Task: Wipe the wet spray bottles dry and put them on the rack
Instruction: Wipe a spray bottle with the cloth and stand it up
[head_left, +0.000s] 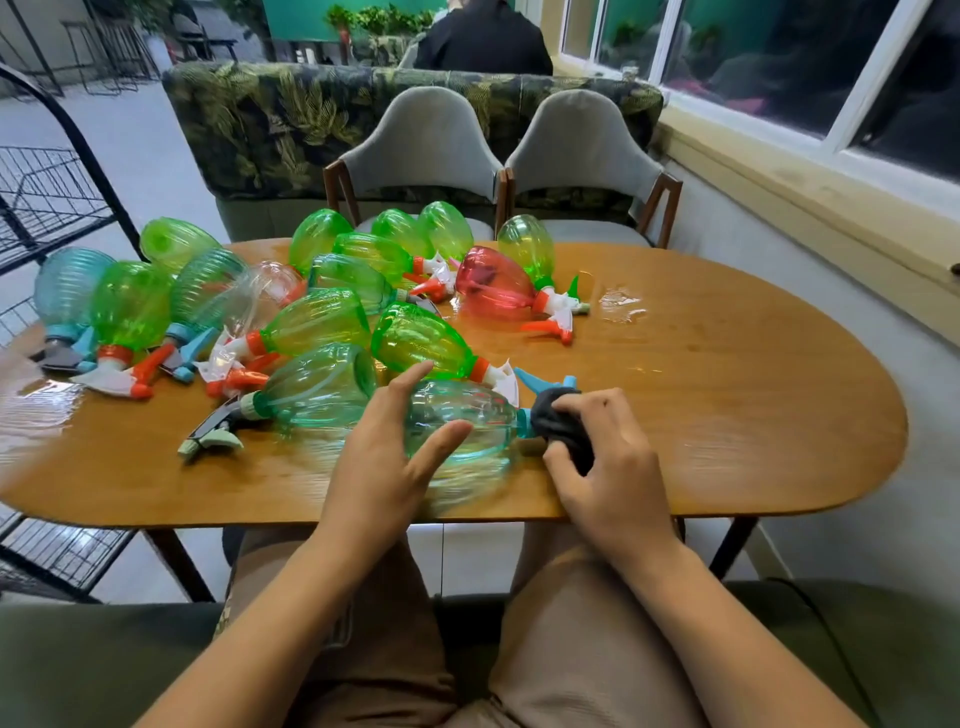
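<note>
Teal clear spray bottle (467, 431) lies on the wooden bench (727, 415); left hand (387, 457) rests on it with spread fingers, right hand (608, 457) grips a dark cloth (563, 426) at its nozzle.

A pale teal spray bottle (462, 426) lies on its side at the near edge of the bench (727, 395), its body blurred, its blue nozzle pointing right. A dark cloth (563, 428) is bunched around its neck and trigger head. Behind and to the left, a heap of wet spray bottles (322, 306) lies tumbled on the bench: mostly bright green with orange-and-white triggers, some teal with blue triggers, 1 clear, and 1 red bottle (493, 283). The black wire rack (47, 202) stands at the far left, its visible shelves bare of bottles.
</note>
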